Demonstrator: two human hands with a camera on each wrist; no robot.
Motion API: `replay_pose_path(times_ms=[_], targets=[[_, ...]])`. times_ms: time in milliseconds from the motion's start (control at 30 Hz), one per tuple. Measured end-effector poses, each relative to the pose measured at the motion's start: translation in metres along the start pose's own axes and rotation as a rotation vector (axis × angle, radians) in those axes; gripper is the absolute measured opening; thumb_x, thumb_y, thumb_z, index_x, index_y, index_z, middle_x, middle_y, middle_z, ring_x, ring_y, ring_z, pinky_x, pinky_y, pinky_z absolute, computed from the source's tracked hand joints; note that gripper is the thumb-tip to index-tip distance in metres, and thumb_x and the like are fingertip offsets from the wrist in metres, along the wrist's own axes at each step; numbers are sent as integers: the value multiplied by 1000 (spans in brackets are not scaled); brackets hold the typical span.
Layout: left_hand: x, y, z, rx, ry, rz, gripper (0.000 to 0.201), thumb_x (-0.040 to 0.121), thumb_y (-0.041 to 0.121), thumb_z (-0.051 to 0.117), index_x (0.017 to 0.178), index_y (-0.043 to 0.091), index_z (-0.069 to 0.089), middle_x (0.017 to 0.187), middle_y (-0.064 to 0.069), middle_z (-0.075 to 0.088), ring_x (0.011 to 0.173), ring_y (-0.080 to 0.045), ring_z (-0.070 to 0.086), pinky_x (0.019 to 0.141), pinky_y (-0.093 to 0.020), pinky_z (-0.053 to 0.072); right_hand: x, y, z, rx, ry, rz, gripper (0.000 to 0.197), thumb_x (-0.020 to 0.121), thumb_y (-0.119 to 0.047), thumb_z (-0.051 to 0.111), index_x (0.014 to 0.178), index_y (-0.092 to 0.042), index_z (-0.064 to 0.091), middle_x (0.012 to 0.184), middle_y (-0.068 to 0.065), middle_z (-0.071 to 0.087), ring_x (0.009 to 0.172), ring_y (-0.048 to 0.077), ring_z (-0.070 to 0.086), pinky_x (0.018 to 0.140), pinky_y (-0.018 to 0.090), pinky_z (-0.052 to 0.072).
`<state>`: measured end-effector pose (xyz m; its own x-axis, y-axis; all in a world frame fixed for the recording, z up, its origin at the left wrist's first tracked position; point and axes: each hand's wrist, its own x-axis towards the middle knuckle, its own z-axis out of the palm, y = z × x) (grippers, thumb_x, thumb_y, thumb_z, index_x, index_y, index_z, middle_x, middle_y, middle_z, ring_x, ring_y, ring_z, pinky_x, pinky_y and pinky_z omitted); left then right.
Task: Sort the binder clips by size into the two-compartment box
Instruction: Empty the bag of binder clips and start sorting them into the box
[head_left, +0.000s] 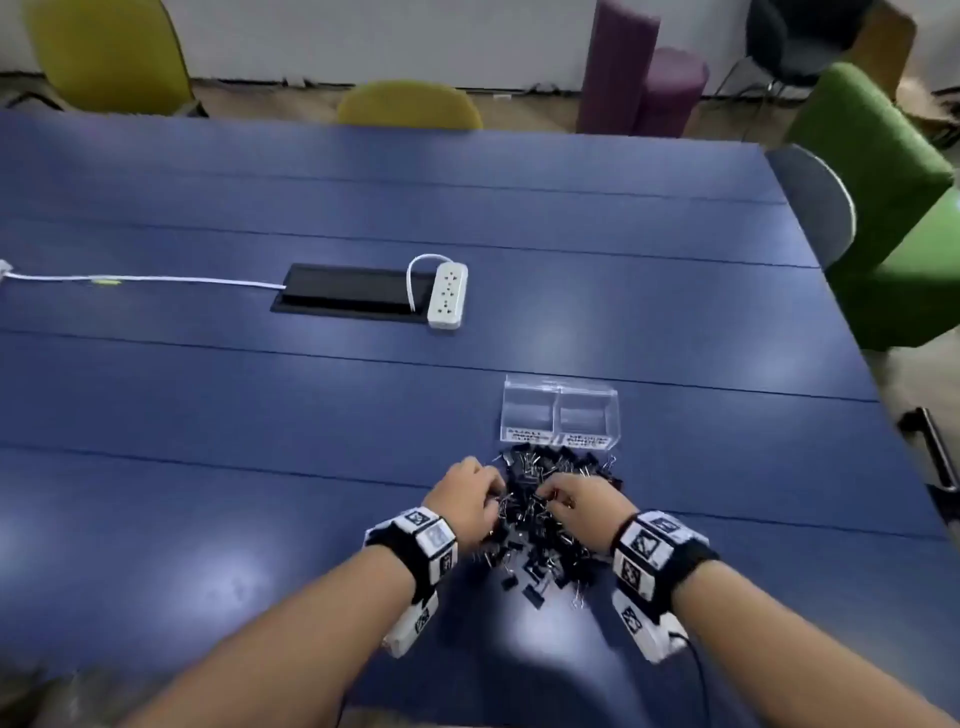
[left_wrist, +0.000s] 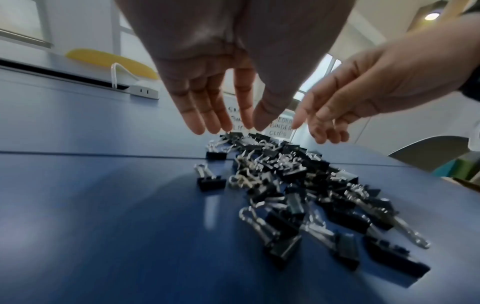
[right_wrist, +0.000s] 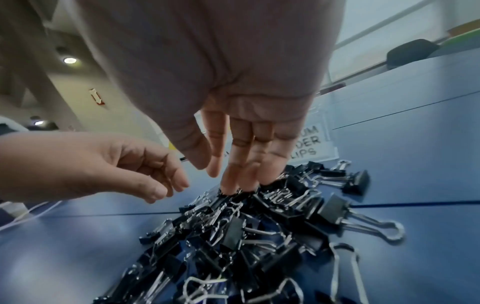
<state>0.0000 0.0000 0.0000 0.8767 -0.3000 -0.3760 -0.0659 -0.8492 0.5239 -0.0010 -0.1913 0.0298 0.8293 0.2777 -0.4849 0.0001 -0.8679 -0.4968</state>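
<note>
A heap of black binder clips (head_left: 550, 525) of mixed sizes lies on the blue table (head_left: 260, 415) just in front of me. Behind it stands the clear two-compartment box (head_left: 558, 413), its left half labelled small and its right half medium. Both compartments look empty. My left hand (head_left: 483, 496) hovers over the heap's left side; in the left wrist view its fingers (left_wrist: 207, 115) point straight down just above the clips (left_wrist: 285, 174) and hold nothing. My right hand (head_left: 558, 493) is over the right side, its straight fingertips (right_wrist: 241, 181) touching the clips (right_wrist: 259, 226).
A white power strip (head_left: 448, 295) and a black cable hatch (head_left: 353, 293) sit mid-table, with a white cable (head_left: 145, 279) running left. The table's right edge is close to the box, with a grey chair (head_left: 815, 202) and a green chair (head_left: 893, 208) beyond it.
</note>
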Motion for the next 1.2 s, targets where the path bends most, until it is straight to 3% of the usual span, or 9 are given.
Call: replay_pose_path(times_ms=[100,267,433,500,567,667,833,1067,1200], targets=[[7,-6,7,3,44,-89,28,85,19,56,113,18,55,116,-7,48,112,-25,48,99,-40,45,18,-5,10,-25,24,-13,32,88,-15,48,116,-27,58,106,4,69,82,19,63,79,29,53],[12,-18,8,-28,98,-163,35,85,20,57,119,15,50,123,-9,45,118,-28,45,101,-44,43,21,8,15,-98,8,55,34,90,-15,45,121,-23,55,109,6,67,74,15,55,74,29,53],[16,-28,1,-59,119,-153,22,87,13,55,108,12,55,117,-10,51,111,-27,50,100,-40,43,26,17,6,-15,66,73,25,92,-15,46,112,-21,59,74,-6,60,63,15,57,55,21,44],[17,-26,1,-52,100,-131,18,87,14,57,105,12,57,113,-10,53,108,-27,51,97,-39,45,30,8,4,-27,70,22,22,92,-14,47,108,-20,59,74,-7,57,61,10,55,51,17,41],[20,-23,5,-45,74,-119,19,86,19,61,104,14,58,111,-9,53,107,-26,53,95,-41,47,36,-3,5,-48,76,-33,22,91,-13,48,108,-18,60,86,-3,57,68,9,54,59,19,46],[21,-21,12,10,52,-118,21,86,19,62,107,15,57,112,-9,51,105,-27,52,90,-44,50,50,-15,12,-101,62,-81,29,89,-7,46,112,-18,60,104,1,53,90,18,54,86,33,51],[20,-22,18,86,61,-94,16,87,14,57,102,8,53,107,-14,47,95,-32,51,81,-46,52,72,-24,22,-278,-41,-106,40,85,3,45,119,-16,58,123,8,51,114,28,50,92,43,50],[19,-17,2,-147,228,-47,10,87,11,60,94,6,56,106,-8,44,81,-22,52,85,-38,51,73,-12,28,-269,41,-148,13,88,-7,52,99,-4,60,112,12,53,110,29,48,94,39,45],[39,12,-30,-227,276,26,11,88,14,59,95,5,58,105,-9,49,79,-16,48,81,-23,40,59,-12,10,24,236,-72,13,90,-16,54,93,-10,64,97,4,62,86,18,55,81,30,46]])
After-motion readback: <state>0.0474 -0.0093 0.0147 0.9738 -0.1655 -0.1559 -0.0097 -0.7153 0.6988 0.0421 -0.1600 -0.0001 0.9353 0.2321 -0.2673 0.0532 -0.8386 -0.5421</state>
